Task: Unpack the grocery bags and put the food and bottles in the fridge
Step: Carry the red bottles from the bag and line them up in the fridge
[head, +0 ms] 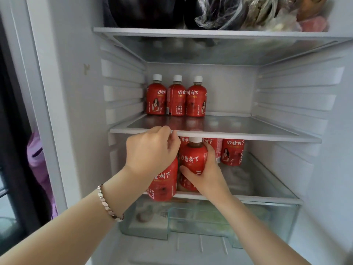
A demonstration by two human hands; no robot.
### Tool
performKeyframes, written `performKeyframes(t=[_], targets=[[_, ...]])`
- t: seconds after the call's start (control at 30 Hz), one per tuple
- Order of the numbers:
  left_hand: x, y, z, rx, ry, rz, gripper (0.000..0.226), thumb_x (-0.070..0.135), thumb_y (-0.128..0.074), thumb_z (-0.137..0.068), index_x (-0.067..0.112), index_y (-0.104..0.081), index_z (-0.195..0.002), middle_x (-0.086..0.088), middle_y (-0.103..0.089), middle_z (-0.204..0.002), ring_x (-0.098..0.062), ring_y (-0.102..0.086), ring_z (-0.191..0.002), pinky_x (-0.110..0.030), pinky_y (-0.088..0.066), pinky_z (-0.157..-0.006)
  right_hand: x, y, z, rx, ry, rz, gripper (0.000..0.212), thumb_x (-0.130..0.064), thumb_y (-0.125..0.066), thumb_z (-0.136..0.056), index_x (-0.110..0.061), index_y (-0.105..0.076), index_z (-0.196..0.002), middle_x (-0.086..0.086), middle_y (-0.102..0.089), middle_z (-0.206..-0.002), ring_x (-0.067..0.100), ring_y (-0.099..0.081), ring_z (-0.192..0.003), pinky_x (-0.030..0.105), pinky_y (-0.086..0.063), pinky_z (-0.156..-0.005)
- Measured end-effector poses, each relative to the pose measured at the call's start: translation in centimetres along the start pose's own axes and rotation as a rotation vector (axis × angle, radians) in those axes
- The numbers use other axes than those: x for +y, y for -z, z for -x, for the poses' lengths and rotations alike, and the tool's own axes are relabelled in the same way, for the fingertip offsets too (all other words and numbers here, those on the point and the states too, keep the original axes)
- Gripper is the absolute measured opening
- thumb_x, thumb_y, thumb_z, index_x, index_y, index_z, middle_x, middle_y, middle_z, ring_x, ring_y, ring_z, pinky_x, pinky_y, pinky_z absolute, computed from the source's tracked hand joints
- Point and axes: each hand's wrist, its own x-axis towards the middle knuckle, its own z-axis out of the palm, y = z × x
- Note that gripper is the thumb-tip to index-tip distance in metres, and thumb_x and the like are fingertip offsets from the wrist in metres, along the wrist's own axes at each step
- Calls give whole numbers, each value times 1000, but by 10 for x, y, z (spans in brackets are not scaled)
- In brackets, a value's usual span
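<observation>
White fridge interior (76,104) filled the view, door open, glass shelves with white trim. Top shelf (210,32) held dark produce and clear plastic bags (219,14), contents hard to tell. Middle glass shelf (238,133) carried three red-labelled plastic drink bottles with white caps (176,97) upright in a row at the back left, rest of it bare. Lower shelf (267,197) already had several of the same bottles, two visible at the back (232,153). Left hand (150,150), silver link bracelet (108,204) on the wrist, was curled down over the top of a red bottle at the shelf's front edge (164,181), fingers closed, cap hidden. Right hand (206,173) wrapped the body of a second red bottle with a white cap (193,159), thumb across the label front, fingers round the far side, firm grip. Step in hand, as judged: seating both bottles on the lower shelf beside those already there. Next move likely called for sliding them back clear of the front lip, upright, caps clearing the middle shelf, then letting go. Clear crisper drawer (210,220) sat below. Grocery bags not in view.
</observation>
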Motion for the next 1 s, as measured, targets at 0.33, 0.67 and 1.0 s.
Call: performKeyframes(t=[0.33,0.67,1.0], targets=[[19,-1,49,-212,559,561,71,24,-80,-72,19,-40,-130,2,-34,-129,-4,-46,-93,-7,-39,-70,11,-8,-1,-3,35,-133,91,-31,-78,-73,-32,-19,-143,-3,-51,-131,9,-56,-113,32,-48,-98],[1,-21,62,-454,814,682,87,36,-73,-77,27,-17,-142,2,-45,-129,-13,-53,-106,-26,-47,-85,8,4,-9,-131,3,63,95,-42,-69,-79,-33,-1,-145,-2,-43,-138,10,-56,-107,32,-48,-96],[-30,-50,57,-571,329,-194,88,8,-86,-54,-11,-43,-128,-30,-57,-112,-42,-63,-94,-42,-55,-78,-2,-38,-49,-256,-90,382,73,-71,-51,-76,-14,-52,-120,4,-58,-118,24,-60,-103,39,-51,-89]])
